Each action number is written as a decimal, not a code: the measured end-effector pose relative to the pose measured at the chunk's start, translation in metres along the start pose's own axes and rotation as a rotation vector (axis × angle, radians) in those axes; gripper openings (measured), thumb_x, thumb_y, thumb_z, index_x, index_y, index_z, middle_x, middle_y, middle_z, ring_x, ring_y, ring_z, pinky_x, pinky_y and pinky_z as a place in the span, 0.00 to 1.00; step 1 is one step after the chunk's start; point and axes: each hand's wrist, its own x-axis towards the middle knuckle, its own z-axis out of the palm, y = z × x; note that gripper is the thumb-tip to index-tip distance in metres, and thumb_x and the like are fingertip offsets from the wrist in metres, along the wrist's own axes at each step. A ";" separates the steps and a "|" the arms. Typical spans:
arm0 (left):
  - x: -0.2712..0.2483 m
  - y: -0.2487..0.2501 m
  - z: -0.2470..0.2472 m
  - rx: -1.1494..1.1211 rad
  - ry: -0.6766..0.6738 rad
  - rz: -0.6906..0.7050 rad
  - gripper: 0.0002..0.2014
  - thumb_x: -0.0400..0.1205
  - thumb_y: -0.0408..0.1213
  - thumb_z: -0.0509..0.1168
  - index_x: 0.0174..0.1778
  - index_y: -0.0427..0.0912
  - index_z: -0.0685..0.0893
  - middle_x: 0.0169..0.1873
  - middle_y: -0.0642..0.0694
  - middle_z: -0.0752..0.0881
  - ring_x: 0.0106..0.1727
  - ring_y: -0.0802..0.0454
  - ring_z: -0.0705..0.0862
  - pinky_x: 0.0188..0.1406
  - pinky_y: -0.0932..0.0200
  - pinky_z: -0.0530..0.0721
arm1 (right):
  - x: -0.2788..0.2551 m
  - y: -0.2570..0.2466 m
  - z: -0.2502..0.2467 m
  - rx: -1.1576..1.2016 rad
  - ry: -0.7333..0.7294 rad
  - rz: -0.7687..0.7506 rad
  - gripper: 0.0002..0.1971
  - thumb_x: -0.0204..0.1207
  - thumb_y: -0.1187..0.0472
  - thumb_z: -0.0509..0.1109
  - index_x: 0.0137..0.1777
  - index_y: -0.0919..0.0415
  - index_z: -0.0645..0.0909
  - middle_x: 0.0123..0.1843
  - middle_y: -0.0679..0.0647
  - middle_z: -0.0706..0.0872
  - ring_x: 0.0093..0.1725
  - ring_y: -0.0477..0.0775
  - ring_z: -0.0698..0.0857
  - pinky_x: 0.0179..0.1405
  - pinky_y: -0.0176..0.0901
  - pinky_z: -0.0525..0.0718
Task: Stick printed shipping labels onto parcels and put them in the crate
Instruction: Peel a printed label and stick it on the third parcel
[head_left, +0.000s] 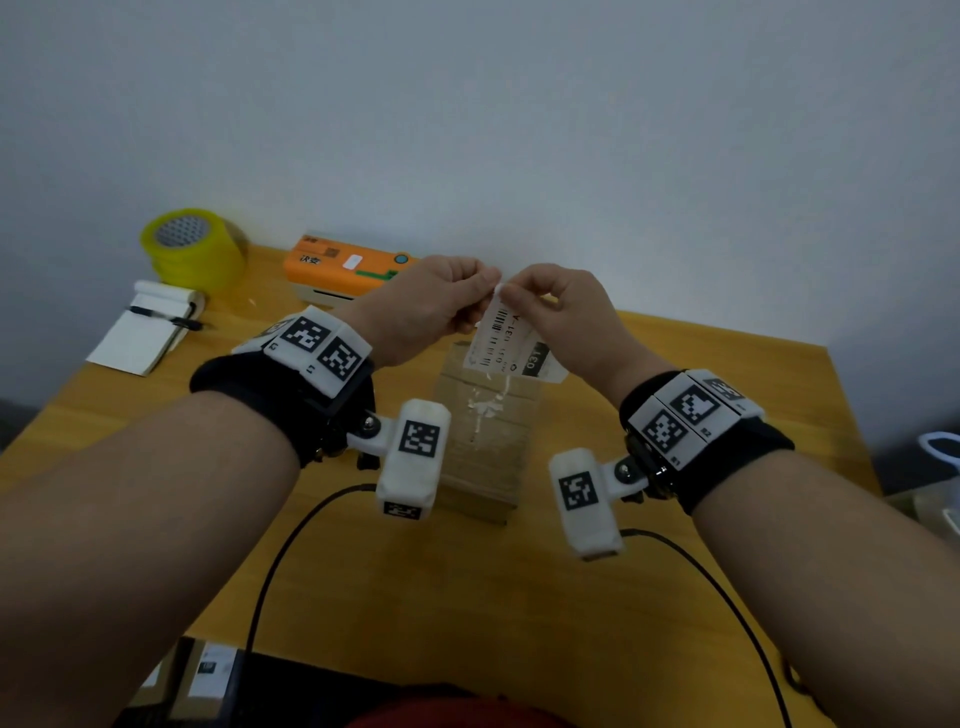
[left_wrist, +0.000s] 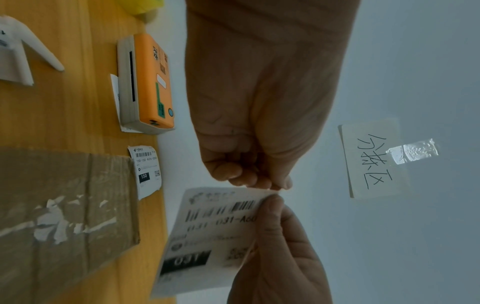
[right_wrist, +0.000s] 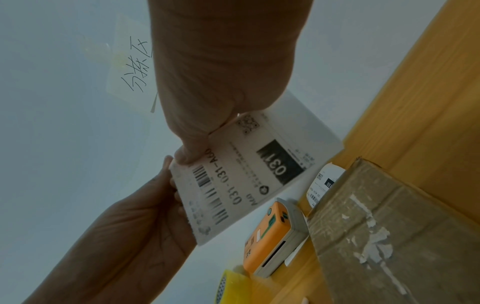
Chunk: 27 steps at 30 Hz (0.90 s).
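A white shipping label (head_left: 511, 345) printed "031" hangs in the air over a brown cardboard parcel (head_left: 488, 436) that lies on the wooden table. My left hand (head_left: 483, 286) and my right hand (head_left: 511, 299) both pinch the label at its upper corner, fingertips almost touching. The left wrist view shows the left hand (left_wrist: 270, 184) above the label (left_wrist: 215, 236), and the right wrist view shows the right hand (right_wrist: 191, 158) pinching the label (right_wrist: 246, 174). The parcel (left_wrist: 64, 205) has torn white label scraps on its taped top. A second label (left_wrist: 146, 170), marked "150", lies beyond the parcel.
An orange label printer (head_left: 348, 265) stands at the table's far edge by the wall. A yellow tape roll (head_left: 192, 249) and a notepad with a pen (head_left: 150, 327) sit at the far left. A handwritten paper sign (left_wrist: 374, 158) is taped to the wall. Boxes (head_left: 208, 670) lie below the near table edge.
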 end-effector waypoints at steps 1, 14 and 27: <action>0.000 0.000 0.000 0.006 0.011 0.008 0.13 0.87 0.39 0.55 0.40 0.39 0.76 0.32 0.45 0.75 0.34 0.54 0.73 0.38 0.60 0.74 | 0.001 0.000 0.001 0.000 0.019 0.001 0.08 0.79 0.60 0.69 0.43 0.64 0.84 0.38 0.48 0.85 0.39 0.45 0.85 0.40 0.39 0.86; 0.004 0.009 0.012 0.077 0.274 0.173 0.11 0.87 0.34 0.54 0.42 0.37 0.77 0.29 0.47 0.73 0.30 0.58 0.70 0.29 0.69 0.72 | 0.009 -0.013 0.015 0.407 0.220 0.065 0.10 0.73 0.63 0.76 0.46 0.73 0.86 0.40 0.65 0.89 0.40 0.59 0.90 0.44 0.46 0.89; 0.007 0.003 0.016 0.128 0.348 0.210 0.12 0.87 0.34 0.56 0.38 0.41 0.76 0.27 0.49 0.73 0.21 0.66 0.71 0.23 0.75 0.69 | 0.010 -0.002 0.016 0.491 0.168 0.136 0.09 0.74 0.67 0.73 0.49 0.75 0.85 0.43 0.69 0.89 0.44 0.62 0.90 0.50 0.51 0.89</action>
